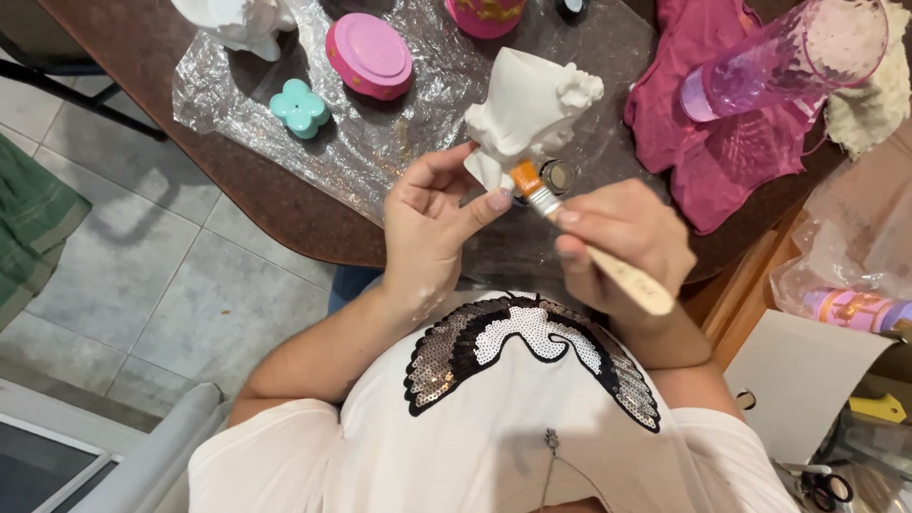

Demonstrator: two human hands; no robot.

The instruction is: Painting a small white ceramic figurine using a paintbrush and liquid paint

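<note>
At frame centre, the left hand (427,223) grips the base of a white unpainted figurine (527,114), thumb beside the bristles. The right hand (622,242) is closed round a wooden paintbrush (594,252), whose orange tip meets the figurine's lower edge. Both hover over the near edge of the brown desk (285,209), with bare desk just left of them. A small jar (558,176) is half hidden behind the figurine. Upper right, a pink bottle (788,57) is cut off.
</note>
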